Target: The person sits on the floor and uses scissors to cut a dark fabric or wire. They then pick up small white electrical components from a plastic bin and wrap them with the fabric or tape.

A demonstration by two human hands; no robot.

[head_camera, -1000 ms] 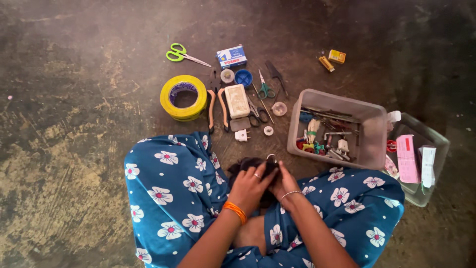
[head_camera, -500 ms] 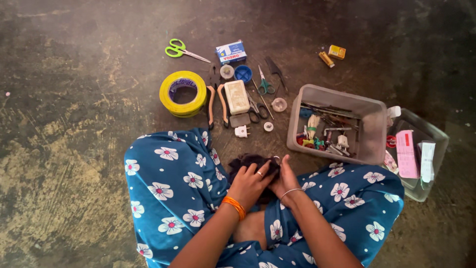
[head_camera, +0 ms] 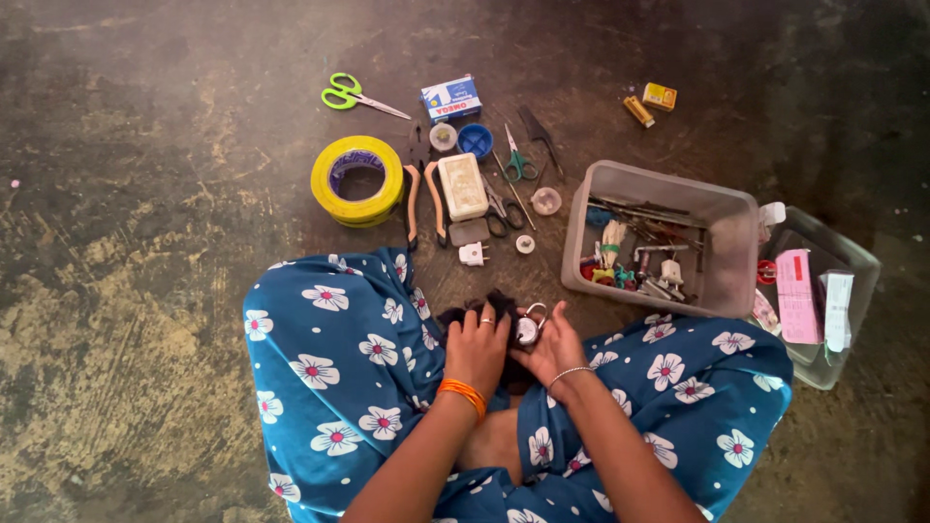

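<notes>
I sit cross-legged on a dark floor in a blue flowered garment. My left hand (head_camera: 478, 346), with an orange bangle and a ring, and my right hand (head_camera: 550, 347), with a thin silver bracelet, meet over my lap. Between them is a small round silver padlock (head_camera: 528, 327) with its shackle up; the right hand's fingers hold it, and the left hand's fingers touch it and a dark cloth (head_camera: 489, 306) beneath.
On the floor ahead lie a yellow tape roll (head_camera: 357, 180), green scissors (head_camera: 349, 95), orange-handled pliers (head_camera: 423, 200), a white block (head_camera: 462, 186), a small blue box (head_camera: 451, 98) and small scissors (head_camera: 518, 163). A grey bin (head_camera: 736, 242) of tools and a clear tub (head_camera: 852, 291) stand at right.
The hands have stayed together over the lap. The padlock now shows more plainly between the fingers; the view has shifted slightly.
</notes>
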